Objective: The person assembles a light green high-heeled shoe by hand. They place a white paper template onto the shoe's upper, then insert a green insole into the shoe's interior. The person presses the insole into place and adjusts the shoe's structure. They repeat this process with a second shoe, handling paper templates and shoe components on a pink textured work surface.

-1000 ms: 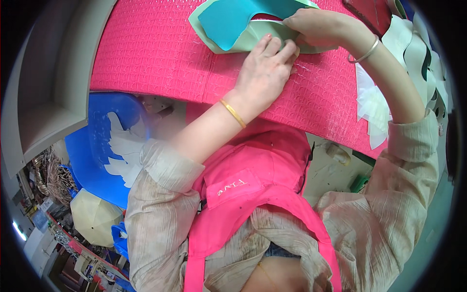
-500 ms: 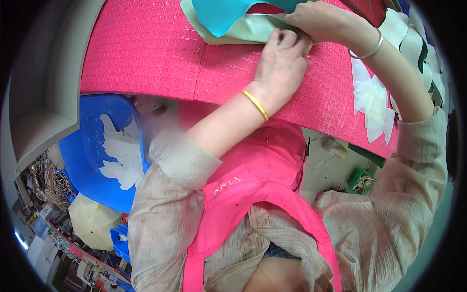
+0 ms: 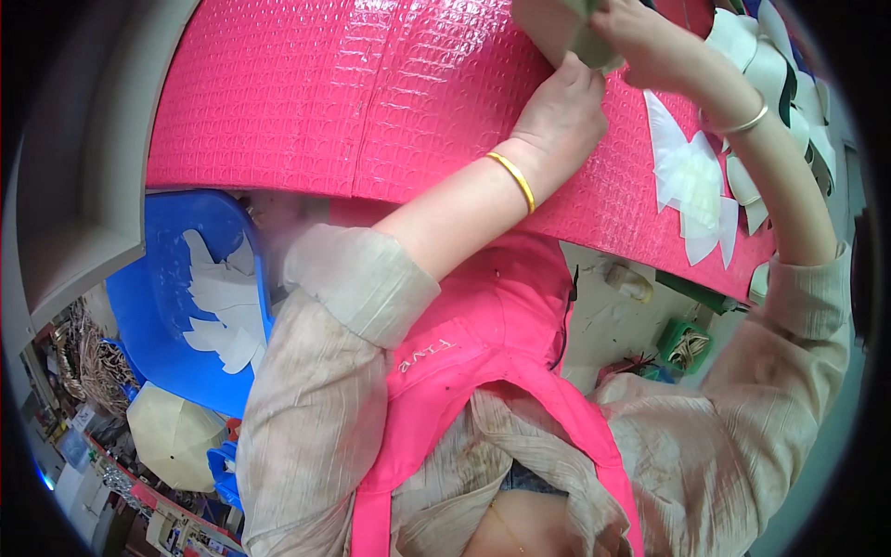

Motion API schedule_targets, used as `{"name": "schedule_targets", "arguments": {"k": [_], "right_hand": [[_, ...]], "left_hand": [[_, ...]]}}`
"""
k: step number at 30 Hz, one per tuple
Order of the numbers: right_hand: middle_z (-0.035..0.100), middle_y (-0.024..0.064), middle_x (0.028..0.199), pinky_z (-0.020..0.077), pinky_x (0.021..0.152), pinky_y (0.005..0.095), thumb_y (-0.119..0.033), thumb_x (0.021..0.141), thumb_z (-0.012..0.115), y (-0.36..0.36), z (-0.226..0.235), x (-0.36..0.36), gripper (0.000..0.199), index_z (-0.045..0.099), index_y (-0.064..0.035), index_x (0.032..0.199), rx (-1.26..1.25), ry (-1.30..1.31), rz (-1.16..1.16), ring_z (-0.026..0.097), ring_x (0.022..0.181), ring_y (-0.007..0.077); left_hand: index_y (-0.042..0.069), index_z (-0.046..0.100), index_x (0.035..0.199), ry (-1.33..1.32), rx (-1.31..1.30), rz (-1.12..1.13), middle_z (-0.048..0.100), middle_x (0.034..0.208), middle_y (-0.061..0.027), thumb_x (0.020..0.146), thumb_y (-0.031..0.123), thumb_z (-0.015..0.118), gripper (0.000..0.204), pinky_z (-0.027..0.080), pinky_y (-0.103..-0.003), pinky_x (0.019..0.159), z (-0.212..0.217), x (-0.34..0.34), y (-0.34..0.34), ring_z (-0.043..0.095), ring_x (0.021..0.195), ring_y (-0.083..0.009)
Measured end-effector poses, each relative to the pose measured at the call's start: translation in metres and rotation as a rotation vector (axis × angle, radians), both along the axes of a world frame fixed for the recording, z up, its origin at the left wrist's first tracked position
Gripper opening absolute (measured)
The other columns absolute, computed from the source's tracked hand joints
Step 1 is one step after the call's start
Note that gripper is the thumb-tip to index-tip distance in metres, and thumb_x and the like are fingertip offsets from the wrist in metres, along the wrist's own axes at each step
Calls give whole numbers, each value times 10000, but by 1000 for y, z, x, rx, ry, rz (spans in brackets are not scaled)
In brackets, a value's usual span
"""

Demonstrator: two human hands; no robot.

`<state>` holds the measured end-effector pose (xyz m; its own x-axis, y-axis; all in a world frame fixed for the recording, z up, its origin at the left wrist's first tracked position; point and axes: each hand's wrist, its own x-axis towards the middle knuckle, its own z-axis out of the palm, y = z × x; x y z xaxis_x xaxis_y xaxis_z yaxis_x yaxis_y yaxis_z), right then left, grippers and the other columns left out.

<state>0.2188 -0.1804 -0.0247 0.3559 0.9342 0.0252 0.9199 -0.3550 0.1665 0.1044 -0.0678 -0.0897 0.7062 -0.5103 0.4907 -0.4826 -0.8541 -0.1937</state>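
At the top of the view, over the pink table, hangs a limp greyish-green sheet piece [image 3: 549, 26], partly cut off by the frame edge. My left hand [image 3: 563, 116], with a yellow bangle at its wrist, pinches the lower edge of this piece. My right hand [image 3: 657, 45], wearing a silver bangle, is closed on its right side, close above the left fingertips. What lies between the fingers is mostly hidden, and the piece is a little blurred.
A pink textured cover [image 3: 371, 111] spreads over the table. Thin white cut pieces [image 3: 698, 190] lie at its right, beside a pile of pale green pieces [image 3: 742, 42]. A blue tub [image 3: 153, 288] with white scraps [image 3: 223, 297] stands at the left below a grey shelf [image 3: 79, 167].
The teal layer and the wide pale green sheet no longer show on the table. The piece in my hands is now smaller in view and further right. Both hands have shifted slightly right.
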Motion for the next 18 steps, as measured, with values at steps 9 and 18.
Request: {"name": "schedule_targets", "arguments": {"k": [9, 18], "right_hand": [[590, 188, 884, 471, 705, 402, -45, 660, 627, -16, -3, -19, 386, 554, -51, 1039, -124, 311, -356, 583, 844, 324], [581, 140, 638, 464, 608, 377, -217, 690, 620, -15, -15, 11, 161, 612, -59, 722, -312, 15, -295, 574, 631, 305]], "left_hand": [[96, 662, 670, 122, -70, -130, 542, 824, -54, 675, 169, 567, 120, 374, -308, 820, -7, 8, 12, 490, 871, -206], [58, 585, 1000, 165, -356, -112, 500, 876, -28, 759, 244, 581, 304, 382, -321, 841, -11, 9, 18, 478, 869, -202]]}}
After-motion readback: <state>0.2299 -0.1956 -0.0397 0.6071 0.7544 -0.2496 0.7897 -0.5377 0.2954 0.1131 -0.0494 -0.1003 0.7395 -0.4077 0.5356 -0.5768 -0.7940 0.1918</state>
